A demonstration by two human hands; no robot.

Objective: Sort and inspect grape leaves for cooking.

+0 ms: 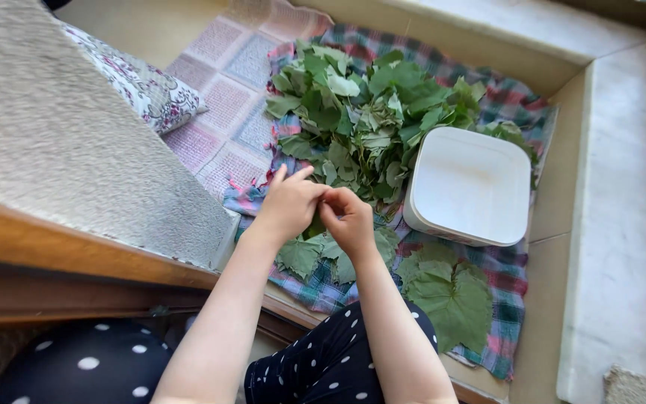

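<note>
My left hand (pixel 290 202) and my right hand (pixel 348 219) meet over a plaid cloth (pixel 514 273), both pinching a green leaf (pixel 312 247) that hangs beneath them. A big heap of green leaves (pixel 368 112) lies just beyond my hands. A flat stack of spread leaves (pixel 448 292) rests on the cloth to the right of my right forearm. A white square tub (pixel 469 185) stands upside down beside the heap, right of my hands.
A patterned pink mat (pixel 222 90) lies left of the cloth, with a floral cushion (pixel 143 86) on it. A grey carpeted ledge with a wooden edge (pixel 61 150) runs along the left. A pale stone border (pixel 618 224) lines the right side.
</note>
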